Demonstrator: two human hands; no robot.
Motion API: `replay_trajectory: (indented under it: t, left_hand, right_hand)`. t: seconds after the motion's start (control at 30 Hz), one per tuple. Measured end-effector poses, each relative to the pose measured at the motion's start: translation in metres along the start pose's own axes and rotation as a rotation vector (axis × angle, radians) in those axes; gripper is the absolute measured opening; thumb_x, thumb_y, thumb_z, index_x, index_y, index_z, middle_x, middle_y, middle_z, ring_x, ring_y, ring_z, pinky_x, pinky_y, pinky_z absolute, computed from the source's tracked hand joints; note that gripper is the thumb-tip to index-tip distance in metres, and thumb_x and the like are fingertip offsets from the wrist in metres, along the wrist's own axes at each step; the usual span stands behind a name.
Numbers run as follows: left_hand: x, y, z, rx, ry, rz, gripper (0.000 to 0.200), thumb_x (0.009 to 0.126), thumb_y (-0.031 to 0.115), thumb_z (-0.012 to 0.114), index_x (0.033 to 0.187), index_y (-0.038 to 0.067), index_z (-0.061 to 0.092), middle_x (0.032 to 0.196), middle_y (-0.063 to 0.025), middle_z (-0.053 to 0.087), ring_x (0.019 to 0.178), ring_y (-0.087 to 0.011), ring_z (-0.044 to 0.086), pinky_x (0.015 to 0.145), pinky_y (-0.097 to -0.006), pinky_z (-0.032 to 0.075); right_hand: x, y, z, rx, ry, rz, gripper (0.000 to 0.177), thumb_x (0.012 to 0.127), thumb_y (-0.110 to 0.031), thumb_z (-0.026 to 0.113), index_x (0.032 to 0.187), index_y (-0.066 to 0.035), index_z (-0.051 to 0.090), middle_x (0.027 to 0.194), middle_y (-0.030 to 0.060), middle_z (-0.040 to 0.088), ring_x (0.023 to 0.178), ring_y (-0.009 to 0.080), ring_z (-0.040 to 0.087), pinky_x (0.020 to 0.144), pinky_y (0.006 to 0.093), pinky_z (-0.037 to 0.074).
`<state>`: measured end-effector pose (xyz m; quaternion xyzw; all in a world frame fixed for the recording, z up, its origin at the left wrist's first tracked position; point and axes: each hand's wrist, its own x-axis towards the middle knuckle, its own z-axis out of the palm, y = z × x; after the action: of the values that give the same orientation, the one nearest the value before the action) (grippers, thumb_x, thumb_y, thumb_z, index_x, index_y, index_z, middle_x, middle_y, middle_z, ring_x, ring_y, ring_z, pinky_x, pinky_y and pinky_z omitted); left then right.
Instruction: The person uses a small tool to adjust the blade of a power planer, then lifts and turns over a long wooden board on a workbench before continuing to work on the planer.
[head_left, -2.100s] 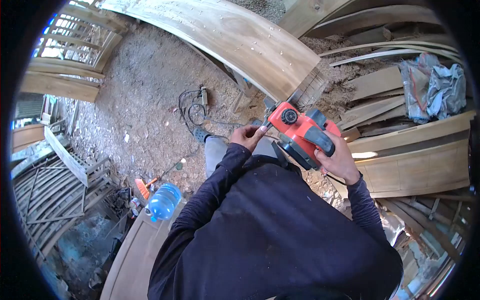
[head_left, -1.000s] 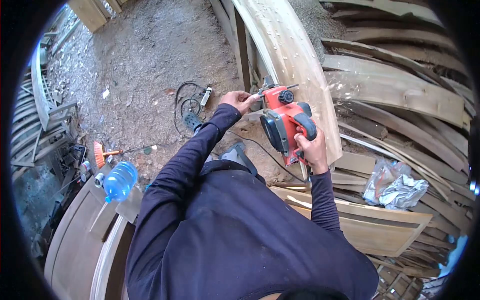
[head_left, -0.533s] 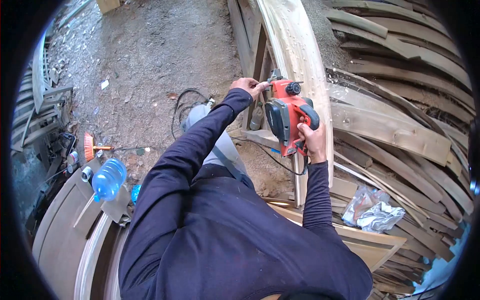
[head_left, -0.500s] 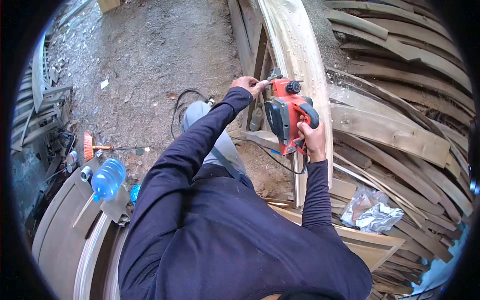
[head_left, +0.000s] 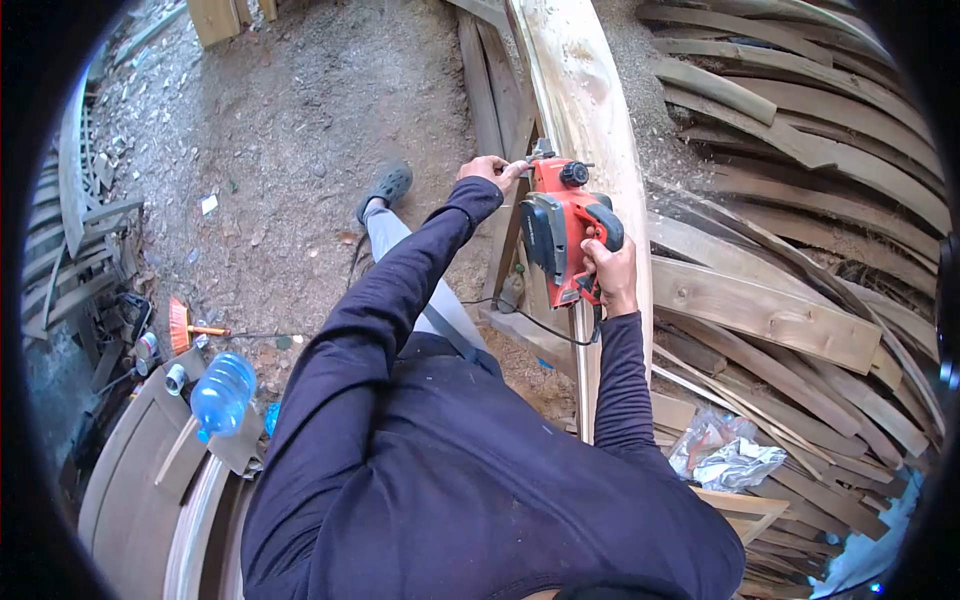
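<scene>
A red and black electric planer (head_left: pixel 560 235) rests on a long curved wooden plank (head_left: pixel 590 100) that runs away from me. My right hand (head_left: pixel 608 268) is closed around the planer's rear handle. My left hand (head_left: pixel 490 172) grips the planer's front end near its knob. A black power cord (head_left: pixel 530 322) trails down from the planer's back. My dark-sleeved arms reach forward over the plank.
Curved wooden slats (head_left: pixel 790 200) lie stacked to the right. A crumpled plastic bag (head_left: pixel 725 455) lies at the lower right. A blue water bottle (head_left: pixel 222 392) and an orange brush (head_left: pixel 183 326) sit at the left. Sawdust-covered ground (head_left: pixel 290 120) spreads to the left. My foot (head_left: pixel 385 185) stands there.
I have stepped forward along the plank with the planer, and my left foot now shows on the ground. Both hands keep their hold on the planer.
</scene>
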<state>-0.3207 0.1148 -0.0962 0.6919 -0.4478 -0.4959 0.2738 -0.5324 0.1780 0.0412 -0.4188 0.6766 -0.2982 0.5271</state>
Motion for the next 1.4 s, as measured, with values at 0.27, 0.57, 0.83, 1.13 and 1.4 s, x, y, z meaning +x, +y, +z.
replay_trajectory:
  t: [0.27, 0.57, 0.83, 1.13, 1.4]
  left_hand:
    - [0.098, 0.012, -0.050, 0.027, -0.057, -0.026, 0.061, 0.077, 0.066, 0.061, 0.094, 0.008, 0.073, 0.083, -0.0163, 0.069, 0.080, -0.0297, 0.068, 0.074, -0.0379, 0.052]
    - [0.201, 0.032, -0.103, -0.010, -0.038, -0.062, 0.057, 0.078, 0.061, 0.062, 0.098, 0.008, 0.072, 0.084, -0.0136, 0.070, 0.080, -0.0269, 0.068, 0.073, -0.0355, 0.052]
    - [0.298, 0.053, -0.154, 0.042, -0.055, -0.087, 0.057, 0.078, 0.060, 0.060, 0.100, 0.009, 0.072, 0.092, -0.0158, 0.070, 0.088, -0.0287, 0.068, 0.080, -0.0361, 0.052]
    - [0.390, 0.061, -0.197, -0.072, -0.025, -0.059, 0.055, 0.080, 0.057, 0.062, 0.099, 0.007, 0.071, 0.085, -0.0137, 0.070, 0.081, -0.0257, 0.068, 0.075, -0.0344, 0.052]
    - [0.490, 0.074, -0.246, -0.005, -0.047, -0.085, 0.048, 0.081, 0.053, 0.064, 0.097, 0.008, 0.071, 0.083, -0.0135, 0.070, 0.077, -0.0266, 0.068, 0.071, -0.0357, 0.052]
  right_hand:
    - [0.097, -0.035, 0.042, -0.022, -0.012, 0.031, 0.021, 0.072, -0.002, 0.062, 0.094, -0.001, 0.060, 0.069, 0.0026, 0.057, 0.048, 0.0078, 0.050, 0.043, 0.0235, 0.039]
    - [0.196, -0.084, 0.090, -0.119, -0.029, 0.094, 0.018, 0.073, -0.004, 0.062, 0.091, 0.001, 0.061, 0.073, 0.0026, 0.061, 0.063, 0.0137, 0.059, 0.059, 0.0280, 0.048]
    - [0.285, -0.119, 0.137, -0.187, 0.016, -0.046, 0.022, 0.069, -0.009, 0.066, 0.089, -0.001, 0.062, 0.080, 0.0067, 0.064, 0.071, 0.0153, 0.061, 0.068, 0.0293, 0.049]
    - [0.361, -0.173, 0.184, -0.207, 0.000, 0.005, 0.024, 0.070, -0.009, 0.066, 0.093, -0.002, 0.063, 0.082, 0.0065, 0.064, 0.075, 0.0177, 0.062, 0.071, 0.0311, 0.049]
    - [0.449, -0.225, 0.234, -0.220, 0.003, 0.001, 0.024, 0.070, -0.009, 0.066, 0.093, -0.002, 0.064, 0.080, 0.0058, 0.065, 0.074, 0.0169, 0.063, 0.070, 0.0315, 0.050]
